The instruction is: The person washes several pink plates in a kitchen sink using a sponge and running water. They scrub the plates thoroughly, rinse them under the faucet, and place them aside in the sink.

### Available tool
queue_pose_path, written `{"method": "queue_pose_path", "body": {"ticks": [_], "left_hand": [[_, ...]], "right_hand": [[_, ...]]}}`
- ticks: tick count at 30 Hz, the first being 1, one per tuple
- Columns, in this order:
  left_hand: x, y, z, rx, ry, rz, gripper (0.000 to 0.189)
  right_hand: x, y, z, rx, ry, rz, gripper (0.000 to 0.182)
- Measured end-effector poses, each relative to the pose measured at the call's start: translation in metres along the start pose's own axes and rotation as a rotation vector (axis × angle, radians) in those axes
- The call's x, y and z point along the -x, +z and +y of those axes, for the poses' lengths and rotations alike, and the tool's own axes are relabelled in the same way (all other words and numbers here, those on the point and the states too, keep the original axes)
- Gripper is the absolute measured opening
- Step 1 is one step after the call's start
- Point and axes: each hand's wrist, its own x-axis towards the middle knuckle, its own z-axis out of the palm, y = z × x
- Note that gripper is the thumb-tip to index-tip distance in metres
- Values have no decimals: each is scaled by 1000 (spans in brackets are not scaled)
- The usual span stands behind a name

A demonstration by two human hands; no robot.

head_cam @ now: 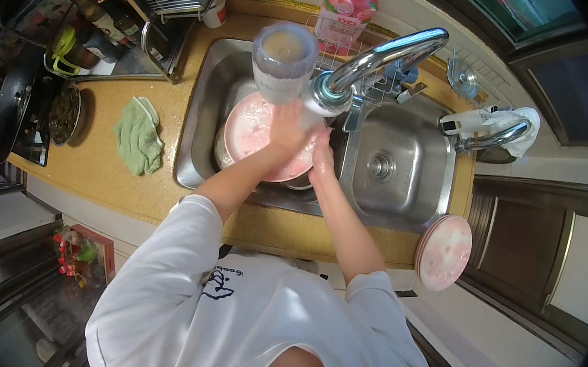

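A pink-rimmed plate [248, 129] is held tilted in the left basin of a steel double sink [202, 91], below a chrome faucet [385, 52] with a white filter head. My left hand [290, 129] lies over the plate's wet face, its fingertips partly hidden by the faucet filter. My right hand [323, 157] grips the plate's right edge. Other dishes lie under the plate, mostly hidden. On the counter's right front corner rests a stack of several pink-rimmed plates [444, 253].
A green cloth [139, 136] and a bowl of dark food [65, 115] lie on the left counter. A pink detergent bottle [347, 13] stands behind the sink. A bottle rack [121, 77] is at upper left. A second tap [495, 138] juts in at the right.
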Motion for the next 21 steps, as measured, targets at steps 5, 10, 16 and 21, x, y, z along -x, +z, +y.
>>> {"method": "queue_pose_path", "body": {"ticks": [5, 10, 16, 21], "left_hand": [[14, -35, -7, 33, 578, -58, 46], [-5, -24, -14, 144, -11, -159, 43], [13, -20, 21, 588, -89, -384, 36], [61, -67, -18, 632, 195, -621, 34]], "right_hand": [[-5, -3, -14, -91, -46, -78, 64], [-2, 2, -13, -102, -10, -82, 67], [-5, 9, -7, -176, -105, -56, 57], [-36, -25, -8, -243, -89, 3, 71]]}}
